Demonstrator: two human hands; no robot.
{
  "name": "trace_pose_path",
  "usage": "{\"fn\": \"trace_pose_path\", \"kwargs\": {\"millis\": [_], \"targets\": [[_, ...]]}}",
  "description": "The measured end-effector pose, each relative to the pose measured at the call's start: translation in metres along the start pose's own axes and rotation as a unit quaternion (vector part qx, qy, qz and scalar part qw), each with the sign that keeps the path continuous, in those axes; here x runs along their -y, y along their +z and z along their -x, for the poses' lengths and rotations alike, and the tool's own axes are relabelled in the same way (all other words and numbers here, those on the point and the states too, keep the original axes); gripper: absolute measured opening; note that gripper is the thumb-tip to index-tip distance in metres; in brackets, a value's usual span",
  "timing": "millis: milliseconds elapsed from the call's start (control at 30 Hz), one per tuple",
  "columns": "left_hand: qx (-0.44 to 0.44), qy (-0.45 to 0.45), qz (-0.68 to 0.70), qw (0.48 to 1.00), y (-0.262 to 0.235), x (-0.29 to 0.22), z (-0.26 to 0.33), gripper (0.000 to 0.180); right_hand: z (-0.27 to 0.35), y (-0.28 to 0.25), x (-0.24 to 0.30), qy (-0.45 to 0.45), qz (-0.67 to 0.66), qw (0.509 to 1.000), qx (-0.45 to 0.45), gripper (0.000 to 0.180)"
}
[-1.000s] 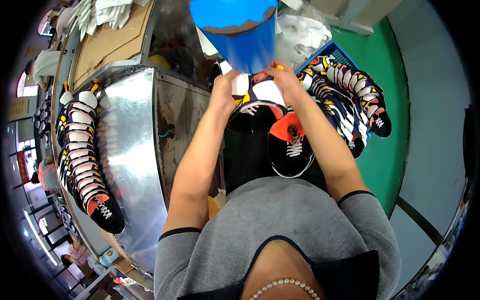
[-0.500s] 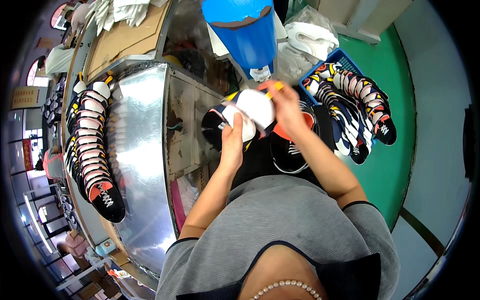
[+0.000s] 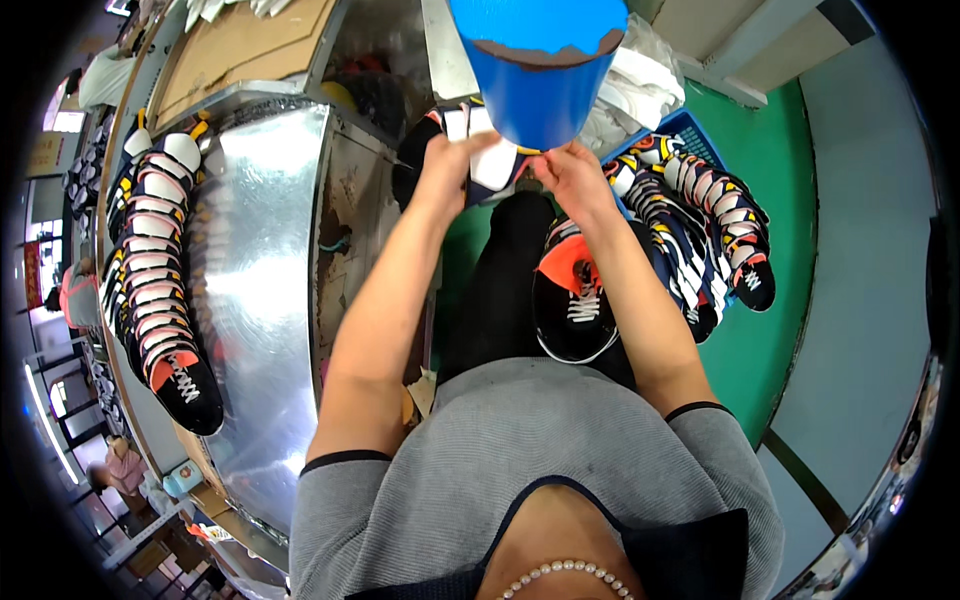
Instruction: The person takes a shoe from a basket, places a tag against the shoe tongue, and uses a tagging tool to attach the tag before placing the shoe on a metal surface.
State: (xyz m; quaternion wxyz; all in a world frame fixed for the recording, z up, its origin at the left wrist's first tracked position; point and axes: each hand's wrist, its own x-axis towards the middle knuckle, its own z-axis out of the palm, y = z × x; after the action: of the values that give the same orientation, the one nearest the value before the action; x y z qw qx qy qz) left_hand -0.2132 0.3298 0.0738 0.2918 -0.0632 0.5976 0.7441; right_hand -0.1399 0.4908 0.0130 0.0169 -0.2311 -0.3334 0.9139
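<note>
A navy, white and yellow shoe upper (image 3: 493, 165) lies against the underside of a blue rounded machine head (image 3: 540, 95), which hides part of it. My left hand (image 3: 447, 172) is closed on the upper's left side, its thumb across the white part. At the upper's right end, beside the yellow strip, my right hand (image 3: 578, 182) pinches the edge between its fingers. Below my right wrist, a black shoe upper (image 3: 572, 310) with white laces and a coral lining rests on my lap.
To the left, a nested row of shoe uppers (image 3: 157, 250) stands along a shiny metal-topped bench (image 3: 265, 240). On the right, a blue basket (image 3: 700, 135) holds more nested uppers, some hanging over its rim. Clear plastic bags with white pieces (image 3: 645, 90) lie behind it.
Both hands have carried the upper forward to the blue machine head. My right hand has moved down to the upper's edge. The black upper on my lap now shows more fully.
</note>
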Motion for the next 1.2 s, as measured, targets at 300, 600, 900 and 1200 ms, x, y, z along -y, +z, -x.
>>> {"fn": "trace_pose_path", "kwargs": {"millis": [300, 600, 900, 1200], "targets": [[-0.174, -0.117, 0.335, 0.919, -0.035, -0.034, 0.093, 0.035, 0.004, -0.053, 0.009, -0.301, 0.781, 0.487, 0.252, 0.043], [-0.522, 0.410, 0.028, 0.747, -0.139, -0.106, 0.371, 0.033, 0.010, -0.128, -0.033, -0.077, 0.837, 0.495, 0.220, 0.061], [-0.664, 0.384, -0.118, 0.631, -0.485, -0.075, 0.293, 0.029, 0.043, -0.160, -0.006, -0.038, 0.912, 0.386, 0.135, 0.054], [-0.651, 0.330, -0.234, 0.642, -0.429, -0.047, 0.265, 0.039, 0.078, -0.084, 0.015, -0.065, 0.816, 0.573, -0.026, 0.037]]}}
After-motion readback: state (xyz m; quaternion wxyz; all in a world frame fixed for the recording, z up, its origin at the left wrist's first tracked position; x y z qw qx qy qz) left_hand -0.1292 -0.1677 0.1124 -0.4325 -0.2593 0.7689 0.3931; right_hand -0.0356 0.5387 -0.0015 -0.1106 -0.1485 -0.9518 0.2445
